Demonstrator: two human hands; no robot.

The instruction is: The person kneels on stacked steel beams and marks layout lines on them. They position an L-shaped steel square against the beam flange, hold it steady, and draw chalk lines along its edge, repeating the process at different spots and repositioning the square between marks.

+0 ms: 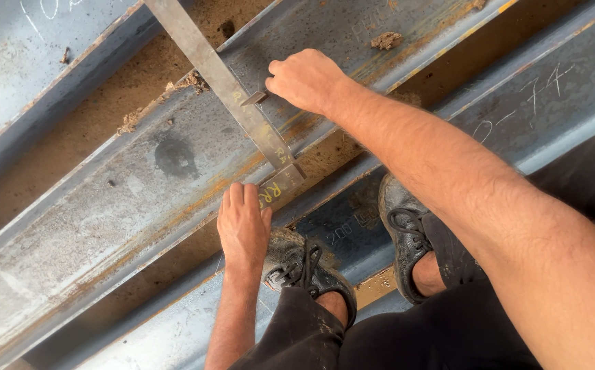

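down below, the left hand [242, 226] lies flat on the edge of a long grey steel beam [126, 199], palm down, fingers close together and stretched out, with nothing closed inside them. its fingertips sit just beside the thick end block [282, 183] of a metal square [225, 85], a flat steel ruler that lies across the beam from the top of the view down to the beam's near edge. the block hooks over that edge and has yellow marks on it. the right hand [305, 79] is higher up, curled into a tight grip on a small marking tool [255, 99]. the tip of the tool touches the side of the metal square, about halfway along it. only a short flat bit of the tool sticks out, so its kind cannot be told. the beam has rust along its edges, a dark round stain near the middle, and small clumps of dirt on it. more grey beams lie beside it, some with white chalk marks, with brown earth in the gaps between them. the person stands on the next beam in two dusty black lace-up shoes [407, 233], just below the left hand, and wears dark trousers.
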